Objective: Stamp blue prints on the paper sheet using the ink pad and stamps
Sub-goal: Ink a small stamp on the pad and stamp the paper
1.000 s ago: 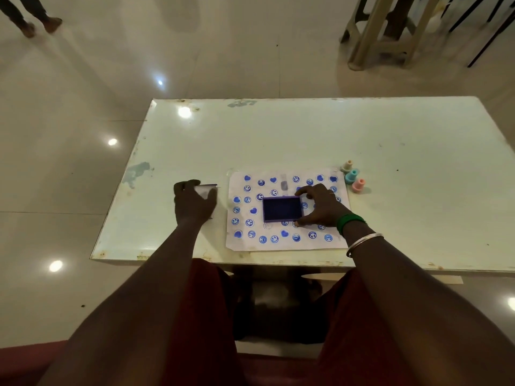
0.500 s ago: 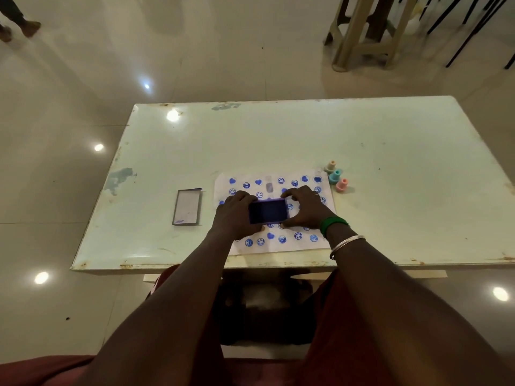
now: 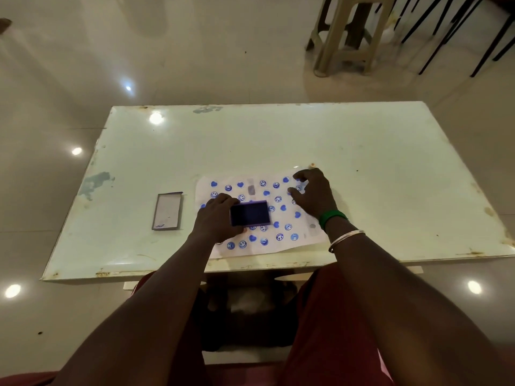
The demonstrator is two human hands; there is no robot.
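The white paper sheet (image 3: 303,235) lies near the table's front edge, covered with several blue smiley and heart prints. The open ink pad (image 3: 250,213), dark blue in a purple case, sits on the sheet's left half. My left hand (image 3: 216,218) grips the pad's left edge. My right hand (image 3: 313,192) is over the sheet's far right corner, its fingers spread and loosely bent, with nothing seen between them. It covers the stamps; only the tip of a peach stamp (image 3: 312,164) shows beyond the knuckles.
The ink pad's lid (image 3: 167,211) lies flat on the pale table (image 3: 362,151), left of the sheet. Beyond the table, at the far right, stand a plastic stool (image 3: 348,32) and dark chair legs (image 3: 457,34) on the glossy floor.
My right hand let go of the ink pad and moved up and right to the stamps. My left hand, which set the lid down earlier, now holds the pad alone.
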